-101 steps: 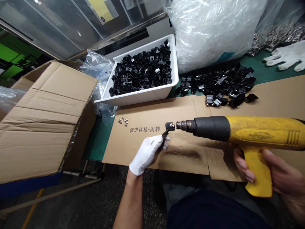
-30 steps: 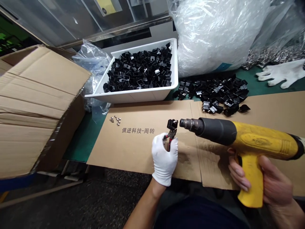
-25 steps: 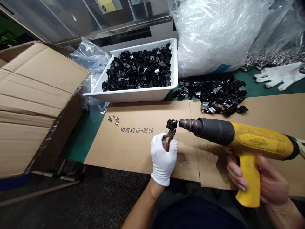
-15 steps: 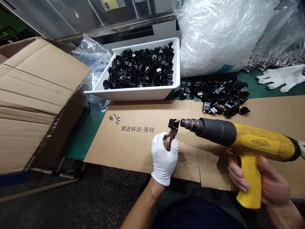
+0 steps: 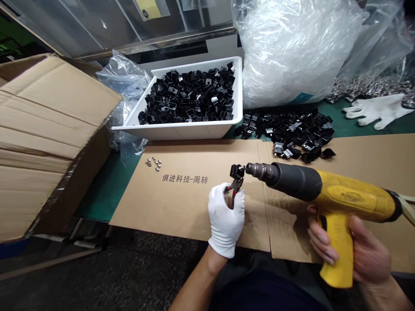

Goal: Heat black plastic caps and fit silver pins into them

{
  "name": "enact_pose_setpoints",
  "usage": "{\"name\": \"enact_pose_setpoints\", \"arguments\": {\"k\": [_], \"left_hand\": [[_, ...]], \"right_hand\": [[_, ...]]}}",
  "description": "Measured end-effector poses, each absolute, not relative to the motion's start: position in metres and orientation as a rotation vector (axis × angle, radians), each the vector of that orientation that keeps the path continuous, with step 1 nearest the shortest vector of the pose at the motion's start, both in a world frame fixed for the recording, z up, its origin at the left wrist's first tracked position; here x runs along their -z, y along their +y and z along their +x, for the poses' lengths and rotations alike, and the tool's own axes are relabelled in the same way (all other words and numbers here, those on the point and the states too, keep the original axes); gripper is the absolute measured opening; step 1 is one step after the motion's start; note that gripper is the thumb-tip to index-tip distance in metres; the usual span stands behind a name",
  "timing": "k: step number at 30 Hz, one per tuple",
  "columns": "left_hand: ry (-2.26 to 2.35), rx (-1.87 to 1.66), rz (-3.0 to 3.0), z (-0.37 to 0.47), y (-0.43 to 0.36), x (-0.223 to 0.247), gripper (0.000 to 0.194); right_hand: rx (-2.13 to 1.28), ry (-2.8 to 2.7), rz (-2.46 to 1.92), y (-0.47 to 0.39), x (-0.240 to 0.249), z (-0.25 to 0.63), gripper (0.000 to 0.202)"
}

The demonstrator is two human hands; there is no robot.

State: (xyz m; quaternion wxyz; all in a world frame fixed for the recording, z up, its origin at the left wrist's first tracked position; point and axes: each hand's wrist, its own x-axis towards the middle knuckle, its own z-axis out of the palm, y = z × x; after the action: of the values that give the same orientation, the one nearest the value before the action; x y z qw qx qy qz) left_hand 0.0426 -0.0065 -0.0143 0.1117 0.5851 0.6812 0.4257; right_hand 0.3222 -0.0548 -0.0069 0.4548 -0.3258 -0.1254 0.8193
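My left hand, in a white glove, is closed round a pair of pliers with red and black handles. The plier jaws hold a small black plastic part above the cardboard, and a metal pin sticks out of the part's right side. My bare right hand is wrapped round the grip of a yellow heat gun. The gun's metal nozzle points left, right at the metal pin; whether they touch I cannot tell.
A white bin heaped with black parts stands at the back, with a loose pile of black parts beside it. Several small metal pieces lie on the cardboard sheet. A cardboard box, a plastic bag and a white glove surround the work area.
The view has shifted slightly. The black part has come slightly closer to the nozzle, and both hands keep their holds.
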Motion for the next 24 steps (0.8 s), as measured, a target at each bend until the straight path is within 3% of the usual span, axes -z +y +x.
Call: {"name": "enact_pose_setpoints", "arguments": {"k": [24], "left_hand": [[1.986,-1.255,1.702,0.0421,-0.0070,0.0156,0.028]], "right_hand": [[-2.024,-0.293,-0.807,-0.0550,0.0073,0.3220,0.049]]}}
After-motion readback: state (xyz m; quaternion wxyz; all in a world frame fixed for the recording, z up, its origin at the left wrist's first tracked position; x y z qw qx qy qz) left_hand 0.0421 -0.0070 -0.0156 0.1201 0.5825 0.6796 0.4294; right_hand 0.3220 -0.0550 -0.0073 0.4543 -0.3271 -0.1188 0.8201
